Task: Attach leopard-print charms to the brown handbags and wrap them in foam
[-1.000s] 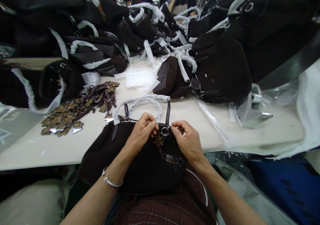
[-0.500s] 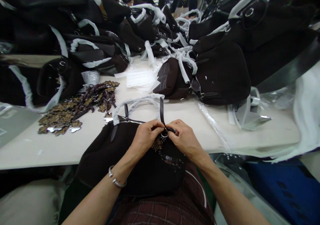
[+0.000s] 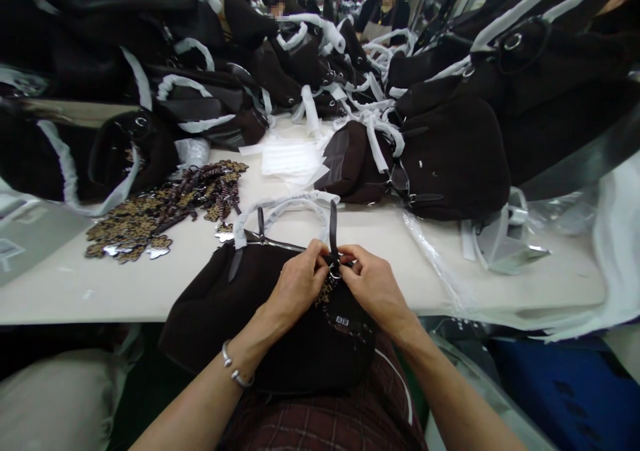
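A dark brown handbag point(image 3: 280, 331) leans over the table's front edge against my lap, its handles point(image 3: 300, 201) wrapped in white paper. My left hand point(image 3: 300, 277) and my right hand point(image 3: 373, 281) meet at the base of a handle, beside a metal ring point(image 3: 335, 273). Both pinch the dark strap point(image 3: 333, 227) there; the fingertips partly hide it. A gold-brown patterned charm point(image 3: 325, 294) hangs below the ring, partly behind my left hand. Lower down, a chain with a small tag point(image 3: 343, 320) lies against the bag.
To the left lies a heap of patterned charms point(image 3: 135, 227) with twisted cords. Paper sheets point(image 3: 290, 161) and another dark bag point(image 3: 450, 164) lie farther back. Piled bags line both sides. Clear plastic point(image 3: 515, 244) is at the right. A person point(image 3: 385, 11) stands across the table.
The view has shifted slightly, so the scene sits a little farther right. My right fingers have changed their hold at the strap; the dark end that stuck out between them is less visible.
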